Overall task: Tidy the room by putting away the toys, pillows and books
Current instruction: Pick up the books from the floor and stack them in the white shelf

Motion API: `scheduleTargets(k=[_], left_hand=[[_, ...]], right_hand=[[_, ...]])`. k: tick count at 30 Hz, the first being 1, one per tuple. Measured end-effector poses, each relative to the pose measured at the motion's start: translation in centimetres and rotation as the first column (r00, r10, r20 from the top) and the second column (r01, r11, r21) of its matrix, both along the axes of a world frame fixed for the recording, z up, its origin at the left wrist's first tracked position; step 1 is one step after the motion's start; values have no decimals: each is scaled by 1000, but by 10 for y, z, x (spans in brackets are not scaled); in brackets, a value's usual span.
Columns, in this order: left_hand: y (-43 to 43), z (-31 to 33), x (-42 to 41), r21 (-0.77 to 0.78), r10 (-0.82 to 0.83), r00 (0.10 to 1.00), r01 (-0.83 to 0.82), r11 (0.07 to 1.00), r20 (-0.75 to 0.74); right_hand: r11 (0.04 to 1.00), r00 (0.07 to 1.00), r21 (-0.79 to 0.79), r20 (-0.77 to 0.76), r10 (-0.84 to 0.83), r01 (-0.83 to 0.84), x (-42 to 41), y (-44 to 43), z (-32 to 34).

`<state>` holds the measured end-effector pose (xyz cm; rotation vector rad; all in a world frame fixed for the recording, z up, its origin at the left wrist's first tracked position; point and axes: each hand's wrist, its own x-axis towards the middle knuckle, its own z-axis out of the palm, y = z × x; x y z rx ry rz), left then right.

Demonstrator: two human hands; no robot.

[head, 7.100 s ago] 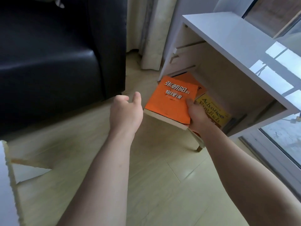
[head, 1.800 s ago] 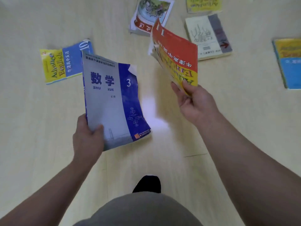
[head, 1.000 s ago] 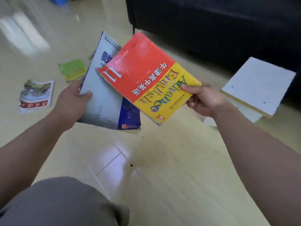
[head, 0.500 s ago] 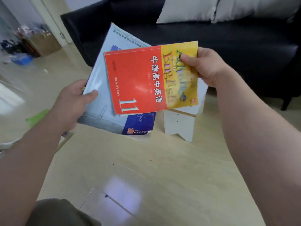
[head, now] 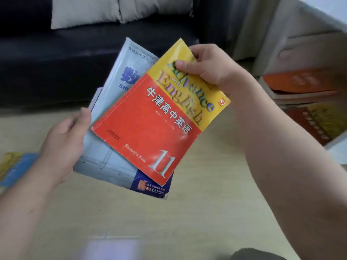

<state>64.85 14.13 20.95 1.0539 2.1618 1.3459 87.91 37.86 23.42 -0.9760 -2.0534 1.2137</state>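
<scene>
My right hand point(head: 210, 66) pinches the yellow top corner of a red and yellow English textbook point(head: 150, 128), held in the air in front of me. Under it, partly covered, is a grey and blue maths book point(head: 105, 162), gripped at its left edge by my left hand point(head: 63, 145). The two books overlap. At the right edge, orange books point(head: 300, 81) and a red and yellow book point(head: 319, 122) lie stacked inside the white shelf unit point(head: 319, 8).
A black sofa point(head: 56, 68) with two pale pillows point(head: 112, 10) fills the back. Another yellow and blue book point(head: 13, 166) lies on the wooden floor point(head: 187, 222) at the left edge. A curtain hangs between sofa and shelf.
I have turned right since a second ago: the sofa slid left and the shelf with stacked books came into view. The red book has tilted while both hands keep their books.
</scene>
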Motion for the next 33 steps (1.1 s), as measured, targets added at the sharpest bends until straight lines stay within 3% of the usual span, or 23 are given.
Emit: scheduleTargets(k=[6,12,14,16,18,19,21,23,25,28,31,33], left_hand=[[81,-28,80,-251,-444,894,416,874,-64],[144,-48,139,-417,-594,768,471,777,-240],[166,-51,154,-437,-622,727,478,762,-290],[189,-54,168,-433,-643,692,496,753,-328],[212,-61,184,-371,-643,696,532,761,-321],[222,-64,192,-328,-635,711,548,769,-302],[239,-75,210,-238,-640,738,596,767,-214],[255,-82,223,-134,-657,751,645,752,-72],[274,-86,235,-89,-692,721,693,716,45],[306,-90,261,-82,-728,671,741,667,142],[329,-102,295,-96,-763,632,775,625,135],[340,-110,314,-100,-760,635,772,627,141]], right_hand=[[980,975,9,98,-197,197,87,9,-47],[893,889,36,84,-451,449,137,32,-95],[787,786,47,43,-617,615,149,40,-119],[590,588,40,51,-807,807,158,39,-141],[398,407,-94,103,-908,913,166,27,-160],[353,379,-186,131,-916,917,168,16,-169],[349,417,-416,82,-905,839,169,-12,-190],[327,429,-695,-30,-903,640,173,-30,-196],[304,383,-862,-141,-913,406,186,-36,-198],[358,313,-879,-260,-913,315,209,-45,-196],[390,302,-792,-270,-914,470,215,-52,-208],[344,211,-731,-271,-939,590,217,-45,-216]])
